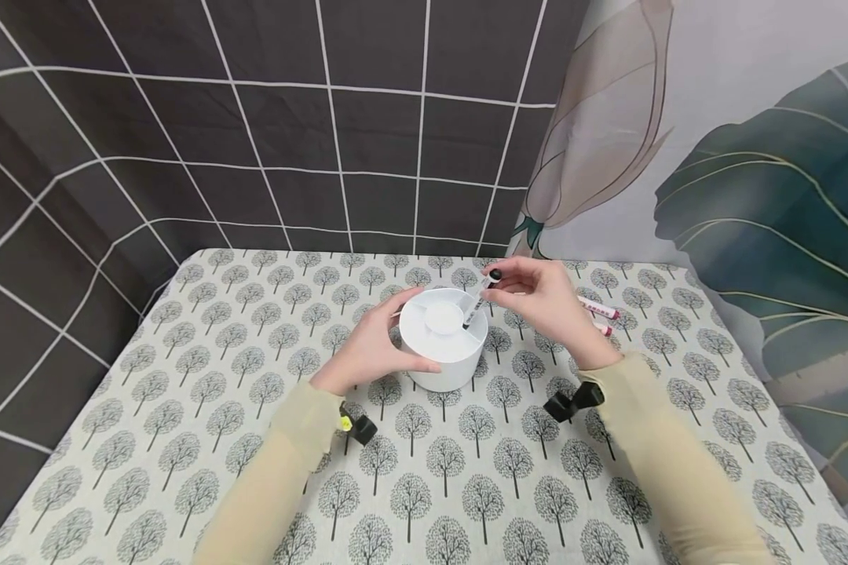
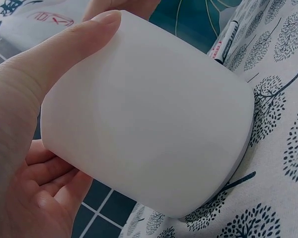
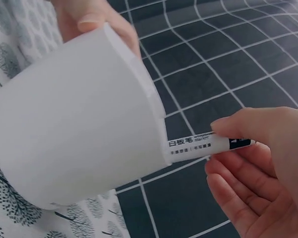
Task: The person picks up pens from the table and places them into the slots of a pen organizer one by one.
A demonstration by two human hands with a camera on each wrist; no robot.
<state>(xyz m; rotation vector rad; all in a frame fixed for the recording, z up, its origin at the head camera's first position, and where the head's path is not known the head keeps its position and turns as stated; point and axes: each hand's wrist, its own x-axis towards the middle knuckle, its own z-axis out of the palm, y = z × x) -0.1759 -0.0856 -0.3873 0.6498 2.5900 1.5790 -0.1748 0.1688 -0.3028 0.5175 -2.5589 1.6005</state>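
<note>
A white round desk organizer point(image 1: 444, 365) with a small round cup in its middle and dividers around it stands upright on the table. My left hand point(image 1: 378, 345) grips its left side, thumb near the front rim and fingers round the far side. Between thumb and fingers my right hand point(image 1: 533, 294) pinches a whiteboard marker point(image 1: 475, 310) with a black end. The marker slants, its lower end inside a right-hand compartment of the organizer. In the right wrist view, the white marker barrel point(image 3: 193, 148) with dark print sticks out past the organizer's rim.
Two markers with reddish ends point(image 1: 599, 308) lie on the table to the right, partly hidden behind my right hand and wrist. A tree-patterned cloth point(image 1: 445, 502) covers the table. A dark gridded curtain point(image 1: 374, 129) hangs behind, a floral one point(image 1: 622, 173) at the right.
</note>
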